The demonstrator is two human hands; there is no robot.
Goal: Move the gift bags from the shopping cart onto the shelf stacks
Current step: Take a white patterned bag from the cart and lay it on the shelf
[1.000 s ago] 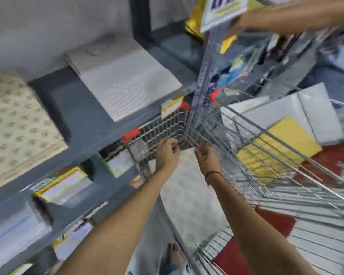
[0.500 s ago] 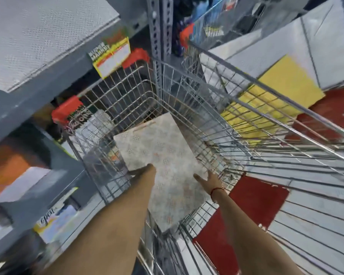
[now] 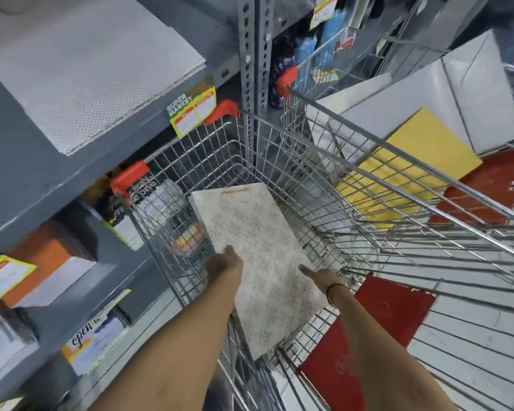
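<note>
Head view | left hand (image 3: 224, 264), right hand (image 3: 321, 277) grip gift bag (image 3: 258, 232) edges | inside shopping cart (image 3: 190, 152) | grip unchanged since earlier

Two bare forearms being shown, one wrist band being worn.
A thin red thread band (image 3: 334, 287) is being worn round the right wrist, just behind the right hand (image 3: 319, 275); the left hand (image 3: 224, 264) is being left uncovered.

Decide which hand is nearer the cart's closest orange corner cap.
Left. The left hand is at the left edge of the patterned bag, below the orange cap; the right hand is at its right edge, farther off.
</note>
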